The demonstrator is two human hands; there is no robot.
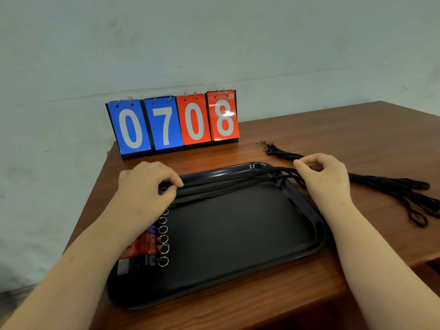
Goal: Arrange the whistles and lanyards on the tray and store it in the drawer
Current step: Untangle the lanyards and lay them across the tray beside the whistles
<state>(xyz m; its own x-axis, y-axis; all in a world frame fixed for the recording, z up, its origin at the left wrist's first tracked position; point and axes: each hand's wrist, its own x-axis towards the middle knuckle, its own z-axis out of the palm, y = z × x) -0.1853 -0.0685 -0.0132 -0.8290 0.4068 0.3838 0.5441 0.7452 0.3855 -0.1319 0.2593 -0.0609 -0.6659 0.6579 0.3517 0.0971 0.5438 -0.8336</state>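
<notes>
Tray point(238, 234) with whistles point(142, 246) at left, lanyards point(226, 186) along far rim

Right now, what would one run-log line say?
left-hand grip: pinches lanyards | right-hand grip: pinches lanyards | lanyards: across tray far edge | whistles: tray left side | spare lanyards: table

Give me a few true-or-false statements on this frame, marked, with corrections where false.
1. The left hand and right hand hold lanyards stretched along the far edge of the tray. True.
2. The whistles line the tray's right side. False: they line its left side.
3. The scoreboard reads 07 08. True.
4. Every lanyard is on the tray. False: a bundle lies on the table, right of the tray.
</notes>
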